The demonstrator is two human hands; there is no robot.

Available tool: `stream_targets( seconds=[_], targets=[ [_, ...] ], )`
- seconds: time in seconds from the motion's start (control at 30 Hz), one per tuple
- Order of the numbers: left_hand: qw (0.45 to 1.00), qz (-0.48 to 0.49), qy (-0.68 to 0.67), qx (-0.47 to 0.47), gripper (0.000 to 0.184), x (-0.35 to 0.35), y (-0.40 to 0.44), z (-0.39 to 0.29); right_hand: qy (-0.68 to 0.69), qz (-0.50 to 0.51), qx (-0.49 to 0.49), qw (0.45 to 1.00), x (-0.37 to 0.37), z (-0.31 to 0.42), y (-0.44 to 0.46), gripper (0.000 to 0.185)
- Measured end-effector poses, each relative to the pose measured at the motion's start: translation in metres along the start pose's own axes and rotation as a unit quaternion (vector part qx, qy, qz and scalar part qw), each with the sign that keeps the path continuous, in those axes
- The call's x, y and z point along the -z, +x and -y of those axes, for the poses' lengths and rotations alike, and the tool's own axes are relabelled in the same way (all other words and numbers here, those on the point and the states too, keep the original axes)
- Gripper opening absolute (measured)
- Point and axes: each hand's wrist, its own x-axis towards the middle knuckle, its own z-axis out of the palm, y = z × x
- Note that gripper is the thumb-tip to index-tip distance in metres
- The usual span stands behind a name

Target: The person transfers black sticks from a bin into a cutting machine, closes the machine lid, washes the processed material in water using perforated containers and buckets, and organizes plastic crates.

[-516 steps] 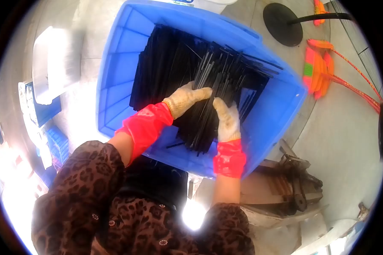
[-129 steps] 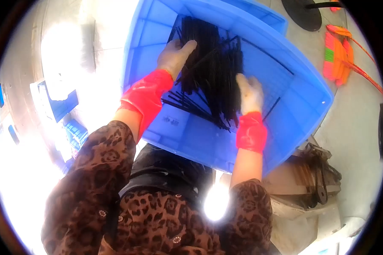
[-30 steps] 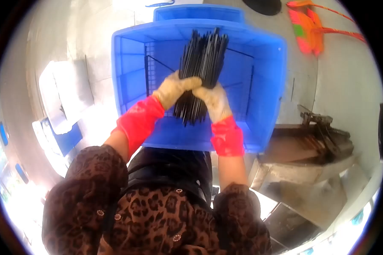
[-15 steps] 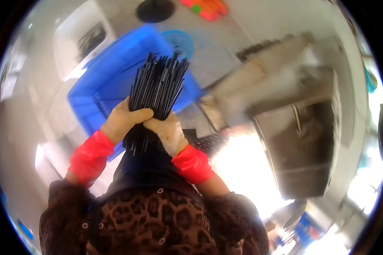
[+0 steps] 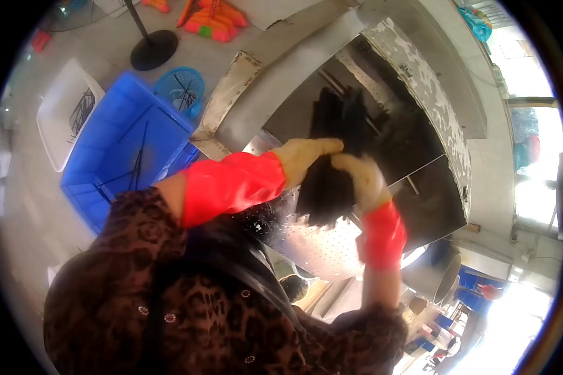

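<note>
A thick bundle of thin black rods (image 5: 324,194), smeared by motion, is held between my two gloved hands. My left hand (image 5: 305,157) is closed round its left side, in a pale glove with a red cuff. Opposite it, my right hand (image 5: 366,180), gloved alike, grips the right side. The bundle is above a metal trough (image 5: 413,150) with a dark inside and a perforated metal sheet (image 5: 322,247) at its near side. The far ends of the rods blur into the dark interior, so I cannot tell whether they touch it.
To the left stands a blue crate (image 5: 116,150) with a few black rods inside. Beyond it are a white bin (image 5: 59,122) and a blue basket (image 5: 187,84), both holding dark rods. Orange brooms (image 5: 216,22) and a round black stand base (image 5: 154,50) are further back.
Both hands have carried the bundle of rods from over the blue crate rightward to the metal trough. My view and body have turned to the right as well.
</note>
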Motion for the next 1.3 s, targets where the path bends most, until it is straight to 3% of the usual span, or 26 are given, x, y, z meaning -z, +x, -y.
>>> stream_targets(
  seconds=[0.03,0.07,0.13,0.17,0.2,0.23,0.27,0.33,0.37,0.4,0.43,0.47,0.53,0.57,0.6,0.67,0.7,0.77,0.83,0.87,0.9,0.97,1.07,1.23,1.27,1.3],
  targets=[
    [0.987,-0.023,-0.146,0.055,0.035,-0.014,0.009,-0.001,0.009,0.027,-0.006,1.0,0.008,-0.019,0.009,0.024],
    [0.988,-0.026,-0.146,0.052,0.035,-0.021,0.015,0.001,-0.012,0.086,-0.138,0.987,0.019,-0.013,0.021,0.024],
    [0.955,-0.173,-0.242,0.006,0.036,-0.028,0.023,0.004,0.101,0.123,-0.196,0.968,-0.001,-0.085,0.043,0.031],
    [0.955,-0.176,-0.24,0.007,0.036,-0.007,0.057,0.034,0.129,0.129,-0.213,0.96,-0.028,-0.163,0.032,0.037],
    [0.986,-0.16,-0.024,-0.032,0.036,0.019,0.058,0.045,0.134,0.133,-0.21,0.959,-0.03,-0.147,0.035,0.037],
    [0.969,-0.138,0.193,-0.067,0.037,0.034,0.055,0.051,-0.004,0.06,-0.25,0.966,-0.028,-0.11,0.037,0.042],
    [0.974,-0.226,-0.011,0.003,0.04,-0.012,0.015,0.021,-0.144,-0.018,-0.279,0.949,-0.027,-0.087,0.037,0.048],
    [0.991,-0.081,0.105,0.013,0.046,0.025,-0.01,0.024,-0.019,-0.095,-0.319,0.943,-0.038,-0.09,0.02,0.045],
    [0.977,-0.177,0.11,-0.049,0.043,0.002,-0.054,0.012,0.084,-0.122,-0.325,0.934,-0.032,-0.062,0.01,0.036],
    [0.974,-0.171,0.133,-0.068,0.042,0.017,-0.079,0.001,0.085,-0.167,-0.352,0.917,-0.03,-0.03,0.002,0.022],
    [0.964,-0.188,0.151,-0.109,0.038,0.05,-0.103,0.0,0.216,-0.231,-0.284,0.905,-0.065,-0.074,-0.03,0.015],
    [0.959,-0.151,0.102,-0.218,0.034,0.09,-0.131,0.006,0.302,-0.226,-0.307,0.874,-0.059,-0.026,-0.033,0.013],
    [0.778,-0.492,0.314,-0.233,0.031,0.133,-0.194,0.009,0.398,-0.215,-0.325,0.831,-0.083,0.02,-0.053,0.021],
    [0.652,-0.622,0.375,-0.218,0.034,0.147,-0.223,0.007,0.384,-0.178,-0.27,0.865,-0.099,0.04,-0.081,0.02],
    [0.539,-0.681,0.449,-0.211,0.041,0.152,-0.252,0.003,0.395,-0.12,-0.29,0.863,-0.113,0.062,-0.078,0.02],
    [0.328,-0.806,0.48,-0.113,0.057,0.182,-0.313,0.01,0.482,0.032,-0.389,0.784,-0.154,0.073,-0.06,0.034],
    [0.33,-0.806,0.477,-0.113,0.057,0.196,-0.328,0.005,0.521,0.07,-0.392,0.755,-0.19,0.069,-0.062,0.037],
    [0.493,-0.787,0.371,-0.031,0.061,0.225,-0.37,0.003,0.561,0.108,-0.489,0.659,-0.207,0.117,-0.017,0.037],
    [0.613,-0.754,0.233,0.034,0.064,0.253,-0.421,0.006,0.577,0.161,-0.435,0.672,-0.263,0.12,0.011,0.037],
    [0.603,-0.748,0.274,0.056,0.062,0.288,-0.436,0.014,0.59,0.196,-0.393,0.677,-0.292,0.13,0.024,0.038],
    [0.61,-0.748,0.262,-0.012,0.055,0.266,-0.427,0.007,0.574,0.168,-0.45,0.663,-0.301,0.152,0.05,0.028],
    [0.626,-0.742,0.218,-0.095,0.042,0.279,-0.43,0.0,0.523,0.174,-0.423,0.72,-0.332,0.169,0.084,0.03],
    [0.626,-0.726,0.231,-0.168,0.04,0.27,-0.428,-0.038,0.49,0.074,-0.446,0.745,-0.352,0.18,0.12,0.024],
    [0.536,-0.752,0.37,-0.098,0.052,0.172,-0.412,-0.123,0.578,0.038,-0.524,0.625,-0.317,0.187,0.137,0.021],
    [0.532,-0.754,0.372,-0.102,0.052,0.146,-0.413,-0.122,0.638,0.052,-0.477,0.603,-0.317,0.18,0.108,0.024],
    [0.497,-0.761,0.406,-0.097,0.054,0.116,-0.411,-0.112,0.43,0.073,-0.28,0.855,-0.326,0.168,0.072,0.027]
  ],
)
